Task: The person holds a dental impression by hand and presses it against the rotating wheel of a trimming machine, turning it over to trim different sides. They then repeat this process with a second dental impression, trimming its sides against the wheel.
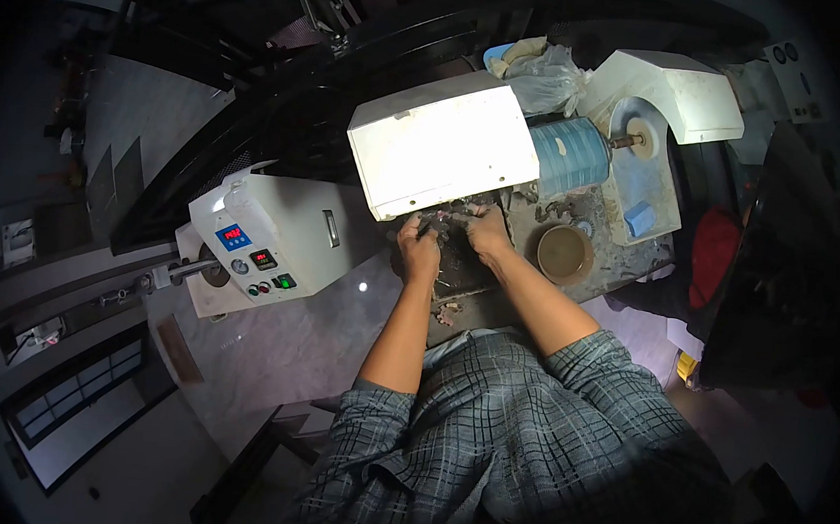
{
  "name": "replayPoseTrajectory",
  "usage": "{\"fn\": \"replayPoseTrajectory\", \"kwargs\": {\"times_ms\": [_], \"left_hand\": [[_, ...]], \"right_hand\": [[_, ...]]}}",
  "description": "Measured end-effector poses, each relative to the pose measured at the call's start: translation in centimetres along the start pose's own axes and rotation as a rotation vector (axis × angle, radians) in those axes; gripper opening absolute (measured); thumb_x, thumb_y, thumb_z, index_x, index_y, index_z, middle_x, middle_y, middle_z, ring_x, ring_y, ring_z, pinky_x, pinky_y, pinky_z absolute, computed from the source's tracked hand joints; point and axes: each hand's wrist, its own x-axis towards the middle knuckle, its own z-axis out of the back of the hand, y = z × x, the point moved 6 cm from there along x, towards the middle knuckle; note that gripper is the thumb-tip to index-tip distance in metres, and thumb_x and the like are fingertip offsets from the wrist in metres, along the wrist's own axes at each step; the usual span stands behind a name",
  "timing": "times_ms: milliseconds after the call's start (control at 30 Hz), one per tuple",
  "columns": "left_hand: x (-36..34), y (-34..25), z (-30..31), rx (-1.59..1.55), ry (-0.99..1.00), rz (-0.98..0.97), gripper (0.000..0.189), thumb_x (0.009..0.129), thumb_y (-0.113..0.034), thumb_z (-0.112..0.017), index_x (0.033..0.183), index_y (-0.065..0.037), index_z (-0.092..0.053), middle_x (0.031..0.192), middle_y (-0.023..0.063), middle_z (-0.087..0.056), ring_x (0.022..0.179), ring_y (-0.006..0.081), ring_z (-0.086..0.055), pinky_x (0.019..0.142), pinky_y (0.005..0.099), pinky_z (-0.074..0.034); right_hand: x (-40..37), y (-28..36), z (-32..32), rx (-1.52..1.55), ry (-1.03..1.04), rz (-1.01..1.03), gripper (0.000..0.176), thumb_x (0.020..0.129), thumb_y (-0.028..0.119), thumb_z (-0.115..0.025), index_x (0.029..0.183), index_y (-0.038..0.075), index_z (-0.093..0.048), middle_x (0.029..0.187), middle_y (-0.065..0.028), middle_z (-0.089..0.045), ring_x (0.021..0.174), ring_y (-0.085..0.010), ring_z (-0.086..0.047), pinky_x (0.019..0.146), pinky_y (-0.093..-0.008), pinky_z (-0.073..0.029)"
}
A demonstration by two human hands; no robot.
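Observation:
My left hand [421, 249] and my right hand [487, 234] are close together just under the front edge of a bright white machine hood [442, 152]. Their fingers are bent inward around something small and dark, with a hint of pink. Shadow and the fingers hide its shape, so its kind does not show. Below my left hand, a small pale, toothed-looking piece [449, 314] lies near the bench's front edge. A brown round bowl [565, 254] with murky contents stands to the right of my right forearm.
A blue translucent container [571, 154] sits against the hood's right side. Farther right is a white polishing unit [709, 97] with a wheel on a shaft and a blue block [640, 218]. On the left stands a white box [285, 238] with lit displays. Plastic bags [548, 81] lie behind.

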Motion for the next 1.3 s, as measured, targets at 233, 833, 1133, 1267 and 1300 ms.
{"fn": "replayPoseTrajectory", "kwargs": {"times_ms": [233,833,1133,1267,1300], "left_hand": [[-0.7,-2.5,0.0,0.082,0.037,0.17,0.038,0.065,0.002,-0.055,0.103,0.005,-0.053,0.11,0.0128,-0.039,0.103,0.0207,-0.042,0.087,0.0292,-0.035],[0.2,1.2,-1.0,-0.07,0.162,0.156,0.024,0.064,0.003,-0.053,0.087,0.004,-0.06,0.097,0.0115,-0.051,0.09,0.0197,-0.049,0.08,0.027,-0.038],[0.6,-0.2,-1.0,0.164,0.011,-0.005,0.025,0.065,-0.001,-0.055,0.089,0.007,-0.059,0.094,0.0168,-0.053,0.086,0.0249,-0.051,0.077,0.03,-0.039],[0.9,-0.6,-0.8,0.261,0.08,-0.058,0.021,0.066,0.0,-0.055,0.085,0.007,-0.058,0.087,0.0142,-0.056,0.082,0.0221,-0.052,0.074,0.0294,-0.04],[1.0,-0.4,-0.8,0.233,0.07,-0.091,0.019,0.066,-0.001,-0.055,0.083,0.006,-0.058,0.082,0.0125,-0.056,0.079,0.0208,-0.052,0.073,0.0297,-0.04]], "right_hand": [[-0.3,0.3,-0.3,0.111,-0.003,-0.054,0.013,0.066,-0.002,-0.065,0.061,0.003,-0.055,0.058,0.0015,-0.05,0.047,-0.0057,-0.037,0.043,-0.0217,-0.031],[0.6,-0.4,0.2,0.01,0.044,0.03,0.001,0.068,-0.004,-0.062,0.069,-0.004,-0.062,0.065,-0.0024,-0.058,0.056,-0.0078,-0.046,0.05,-0.0224,-0.037],[0.6,-1.2,0.7,-0.036,-0.017,-0.136,0.009,0.069,-0.007,-0.054,0.074,-0.006,-0.062,0.065,-0.0034,-0.058,0.055,-0.0093,-0.046,0.049,-0.0234,-0.037],[2.1,-1.5,0.6,-0.042,0.011,0.014,0.007,0.069,-0.005,-0.055,0.073,-0.006,-0.062,0.064,-0.0045,-0.057,0.055,-0.0101,-0.048,0.05,-0.0232,-0.037],[1.4,-1.0,0.2,-0.043,0.038,0.0,0.006,0.069,-0.004,-0.057,0.071,-0.006,-0.062,0.063,-0.0042,-0.057,0.055,-0.0101,-0.047,0.051,-0.0233,-0.037]]}}
